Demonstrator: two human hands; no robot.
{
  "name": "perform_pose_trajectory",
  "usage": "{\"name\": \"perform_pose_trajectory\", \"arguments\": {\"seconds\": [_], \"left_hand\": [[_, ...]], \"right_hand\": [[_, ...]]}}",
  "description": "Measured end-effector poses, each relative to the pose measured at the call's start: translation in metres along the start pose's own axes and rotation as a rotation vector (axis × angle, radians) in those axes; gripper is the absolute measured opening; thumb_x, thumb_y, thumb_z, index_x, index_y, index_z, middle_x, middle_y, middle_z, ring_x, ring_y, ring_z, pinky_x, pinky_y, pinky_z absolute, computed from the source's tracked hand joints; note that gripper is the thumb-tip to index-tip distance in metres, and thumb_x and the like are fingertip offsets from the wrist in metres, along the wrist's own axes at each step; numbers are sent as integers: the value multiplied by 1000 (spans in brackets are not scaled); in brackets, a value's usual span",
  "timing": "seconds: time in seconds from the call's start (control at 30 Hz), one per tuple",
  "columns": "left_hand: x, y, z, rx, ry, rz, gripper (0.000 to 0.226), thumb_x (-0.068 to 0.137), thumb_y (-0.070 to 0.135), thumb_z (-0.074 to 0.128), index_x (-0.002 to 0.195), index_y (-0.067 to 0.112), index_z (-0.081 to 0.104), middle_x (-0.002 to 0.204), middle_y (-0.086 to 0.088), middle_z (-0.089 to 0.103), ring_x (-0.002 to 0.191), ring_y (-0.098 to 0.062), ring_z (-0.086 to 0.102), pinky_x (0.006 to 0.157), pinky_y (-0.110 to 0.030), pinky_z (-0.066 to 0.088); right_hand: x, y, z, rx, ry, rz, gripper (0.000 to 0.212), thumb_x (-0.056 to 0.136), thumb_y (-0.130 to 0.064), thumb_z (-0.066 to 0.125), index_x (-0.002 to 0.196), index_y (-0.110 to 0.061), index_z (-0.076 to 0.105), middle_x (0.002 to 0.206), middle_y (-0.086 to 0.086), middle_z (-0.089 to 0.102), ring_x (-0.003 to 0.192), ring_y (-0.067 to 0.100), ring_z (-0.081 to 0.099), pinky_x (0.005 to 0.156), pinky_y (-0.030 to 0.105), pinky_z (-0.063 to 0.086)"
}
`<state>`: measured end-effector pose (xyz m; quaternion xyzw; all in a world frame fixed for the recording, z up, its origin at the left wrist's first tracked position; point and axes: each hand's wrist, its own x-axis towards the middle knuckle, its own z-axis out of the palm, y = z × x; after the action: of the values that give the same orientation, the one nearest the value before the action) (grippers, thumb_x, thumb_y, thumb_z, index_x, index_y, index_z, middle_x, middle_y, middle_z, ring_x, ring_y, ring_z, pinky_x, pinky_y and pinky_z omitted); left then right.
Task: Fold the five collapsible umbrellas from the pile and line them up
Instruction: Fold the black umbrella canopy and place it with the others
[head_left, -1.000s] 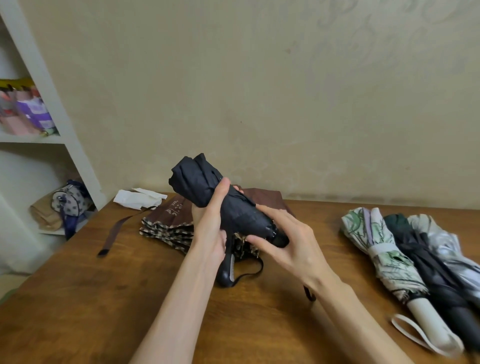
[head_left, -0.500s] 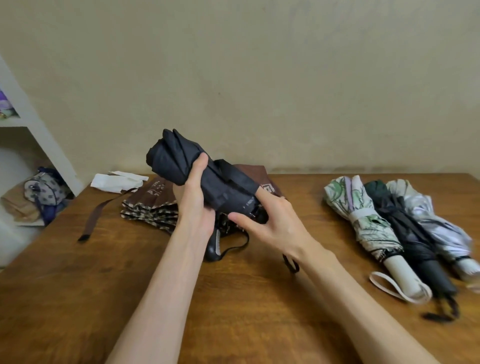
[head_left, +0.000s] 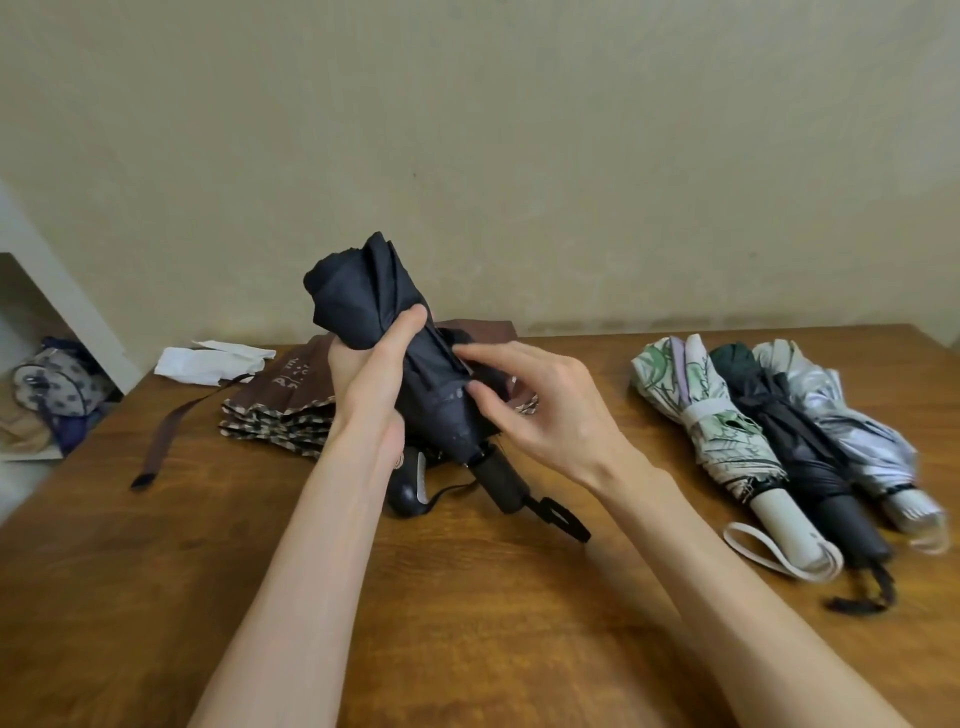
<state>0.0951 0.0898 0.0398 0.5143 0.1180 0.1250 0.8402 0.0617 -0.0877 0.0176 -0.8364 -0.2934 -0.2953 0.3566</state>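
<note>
I hold a rolled black umbrella (head_left: 374, 306) tilted above the table, handle (head_left: 501, 480) pointing down toward me. My left hand (head_left: 371, 384) grips its canopy around the middle. My right hand (head_left: 540, 400) pinches the closure strap against the canopy's right side. Behind it on the table lies a brown umbrella (head_left: 283, 402) with a patterned edge, loosely folded flat; its dark handle (head_left: 408, 491) shows below my left wrist. At the right three rolled umbrellas lie side by side: a green-and-white floral one (head_left: 711, 421), a black one (head_left: 800, 441) and a silver one (head_left: 852, 415).
The wooden table (head_left: 467, 623) runs up to a beige wall. A brown strap (head_left: 171, 431) and a white cloth (head_left: 208, 358) lie at the back left. A white shelf unit (head_left: 57, 291) left of the table holds a spotted bag (head_left: 57, 382).
The black umbrella has swung more upright and its handle now shows. My right hand slid from the lower end up to the strap at the canopy's side. The camera view shifted left.
</note>
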Motion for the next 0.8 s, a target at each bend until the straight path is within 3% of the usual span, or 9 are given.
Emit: {"name": "perform_pose_trajectory", "arguments": {"seconds": [0.1, 0.23, 0.4, 0.5, 0.6, 0.7, 0.8], "left_hand": [[1, 1, -2, 42, 0, 13, 60, 79, 19, 93, 132, 16, 64, 121, -2, 77, 109, -21, 75, 99, -46, 61], [2, 1, -3, 100, 8, 30, 67, 80, 21, 92, 138, 16, 61, 125, 0, 74, 112, -18, 73, 97, -40, 60], [1, 1, 0, 152, -20, 74, 66, 82, 21, 91, 140, 14, 60, 127, 1, 73, 113, -15, 71, 92, -32, 60], [2, 0, 0, 181, -28, 99, 65, 83, 22, 91, 140, 16, 60, 127, 2, 73, 115, -14, 71, 96, -35, 60], [2, -1, 1, 228, -32, 125, 66, 81, 25, 92, 139, 16, 60, 127, 2, 74, 116, -15, 72, 102, -42, 59], [-1, -2, 6, 263, -47, 154, 70, 80, 28, 93, 141, 15, 59, 128, 1, 73, 115, -15, 72, 99, -41, 61], [-9, 0, 13, 320, -61, 214, 65, 81, 37, 92, 135, 16, 62, 121, 2, 75, 111, -15, 74, 91, -37, 63]], "right_hand": [[-1, -3, 3, -33, 27, 3, 38, 103, -17, 64, 141, -14, 66, 118, -3, 72, 98, 11, 69, 80, 35, 60], [1, 1, 0, -132, 128, 8, 25, 106, -19, 65, 128, -13, 74, 111, -2, 76, 94, 14, 72, 76, 37, 61], [5, 2, -12, -147, 163, 157, 20, 104, -27, 69, 116, -15, 80, 101, -7, 80, 86, 8, 75, 77, 33, 61], [11, -5, -24, 350, 102, 497, 21, 95, -30, 80, 101, -10, 81, 83, 1, 80, 69, 12, 74, 67, 27, 60], [15, -12, -34, 865, 46, 704, 15, 95, -22, 80, 97, -8, 80, 86, 10, 78, 75, 16, 71, 72, 26, 55], [15, -23, -25, 941, -21, 677, 15, 99, -26, 75, 106, -14, 81, 101, 4, 79, 92, 11, 72, 87, 28, 55], [11, -36, -5, 924, -2, 626, 22, 103, -24, 69, 118, -8, 76, 120, 7, 77, 111, 16, 74, 95, 33, 60]]}}
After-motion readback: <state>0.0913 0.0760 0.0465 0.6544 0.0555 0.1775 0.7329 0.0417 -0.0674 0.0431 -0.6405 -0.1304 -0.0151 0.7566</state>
